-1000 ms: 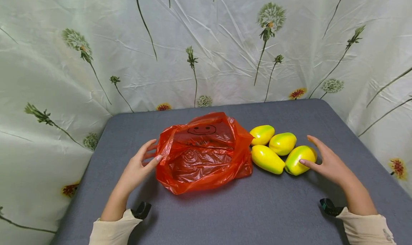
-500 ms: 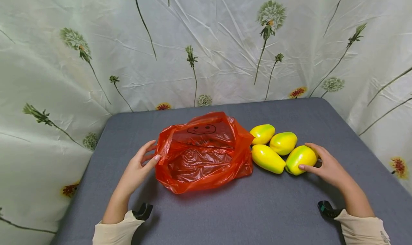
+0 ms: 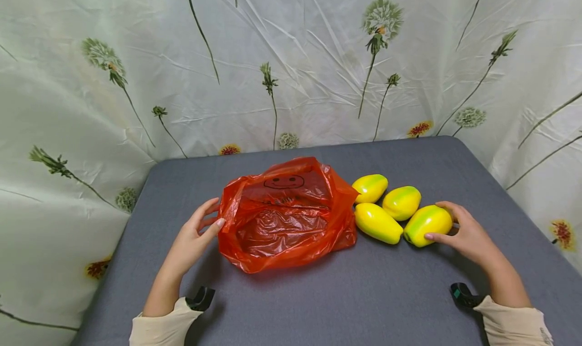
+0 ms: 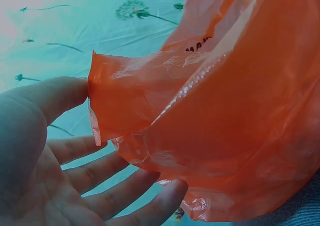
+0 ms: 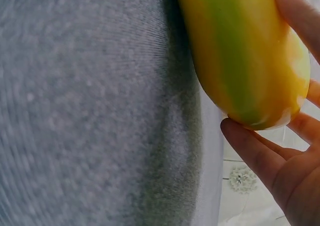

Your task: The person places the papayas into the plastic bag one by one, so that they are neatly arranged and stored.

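Note:
A red plastic bag [image 3: 291, 262] with a black smiley print lies on the grey table, its mouth spread wide. At its left rim, my left hand [image 3: 193, 240] touches the plastic with spread fingers, and the thumb tip overlaps the rim. In the left wrist view, the flap hides the thumb tip. To the right of the bag, my right hand [image 3: 470, 235] grips a yellow-green papaya [image 3: 425, 225] by its right end, thumb on the near side and fingers on the far side. In the right wrist view, the fingers curl at the rounded end of the papaya.
Several papayas lie together: one papaya [image 3: 377, 224] beside the bag, another papaya [image 3: 370, 188] behind it, and a further papaya [image 3: 402, 202] beside the gripped one. A floral curtain [image 3: 318, 83] hangs behind the grey table [image 3: 327, 305].
My right hand has closed from around the nearest papaya onto its right end, and that papaya has turned slightly to the right. The left hand and the bag have barely moved.

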`<act>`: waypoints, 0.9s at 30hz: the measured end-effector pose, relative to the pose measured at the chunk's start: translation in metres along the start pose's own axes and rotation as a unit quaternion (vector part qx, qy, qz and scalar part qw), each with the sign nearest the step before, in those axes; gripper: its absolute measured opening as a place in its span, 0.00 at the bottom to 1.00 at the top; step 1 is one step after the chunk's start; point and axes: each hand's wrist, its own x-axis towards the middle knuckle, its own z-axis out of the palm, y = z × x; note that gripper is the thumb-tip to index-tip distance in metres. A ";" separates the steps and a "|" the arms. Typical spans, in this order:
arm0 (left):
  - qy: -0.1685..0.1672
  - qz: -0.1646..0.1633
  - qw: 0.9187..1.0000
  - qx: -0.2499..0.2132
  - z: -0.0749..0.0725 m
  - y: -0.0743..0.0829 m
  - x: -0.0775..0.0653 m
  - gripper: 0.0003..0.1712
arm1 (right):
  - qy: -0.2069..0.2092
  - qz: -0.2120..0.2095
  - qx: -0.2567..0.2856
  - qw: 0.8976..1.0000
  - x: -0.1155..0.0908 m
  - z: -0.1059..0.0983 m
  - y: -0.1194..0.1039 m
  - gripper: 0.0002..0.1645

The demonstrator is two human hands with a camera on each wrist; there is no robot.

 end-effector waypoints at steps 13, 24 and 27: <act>-0.001 0.007 1.000 0.000 0.001 -0.005 0.001 0.30 | 0.029 -0.012 0.010 0.999 -0.001 -0.010 -0.006 0.46; -0.004 0.004 1.000 -0.008 0.000 -0.003 0.000 0.30 | 0.070 -0.038 0.013 0.997 0.003 -0.013 -0.017 0.47; -0.003 0.002 1.000 -0.002 0.000 -0.004 0.000 0.30 | 0.080 -0.049 0.017 0.995 0.006 -0.013 -0.022 0.47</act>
